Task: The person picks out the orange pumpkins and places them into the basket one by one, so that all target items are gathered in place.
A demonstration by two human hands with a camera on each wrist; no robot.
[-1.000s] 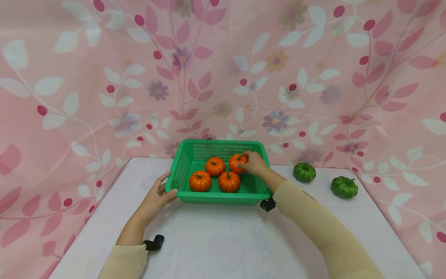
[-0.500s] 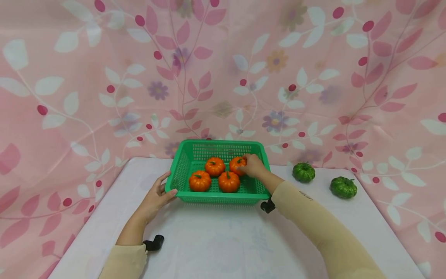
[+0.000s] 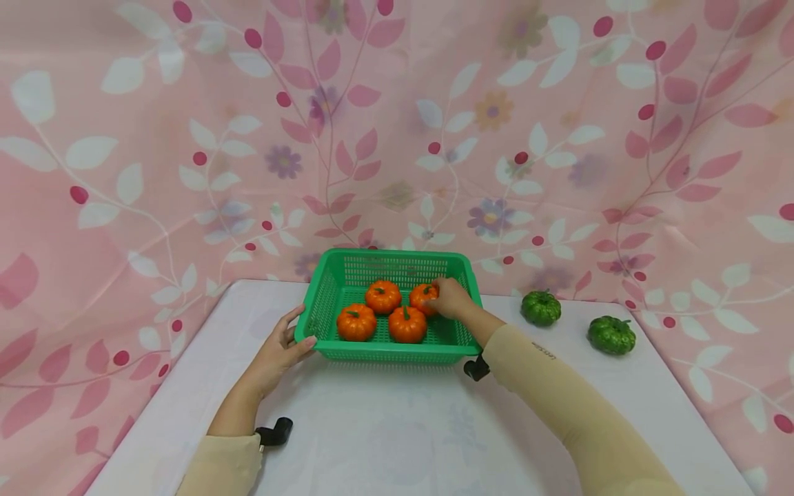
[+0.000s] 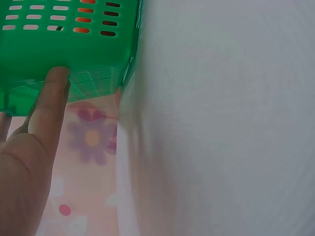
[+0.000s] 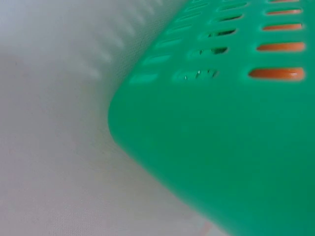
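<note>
A green plastic basket point(image 3: 384, 348) with slotted walls stands at the far side of the table. Inside it are several orange pumpkins: one at the front left point(image 3: 356, 323), one at the front middle point(image 3: 407, 326), one behind them point(image 3: 382, 297). My right hand point(image 3: 453, 300) reaches over the right rim and grips another pumpkin point(image 3: 422, 296) at the back right, partly covering it. My left hand point(image 3: 276, 351) holds the basket's left front corner, thumb on the rim and fingers along the side. In the left wrist view, a finger point(image 4: 51, 101) touches the green wall. The right wrist view shows only the basket's outside.
Two shiny green pumpkins, one nearer the basket point(image 3: 541, 307) and one farther right point(image 3: 611, 335), lie on the white-covered table point(image 3: 384, 427). A pink floral curtain point(image 3: 384, 124) hangs directly behind the table.
My right hand and the gripped pumpkin have sunk slightly toward the basket floor. The left hand and basket have stayed put.
</note>
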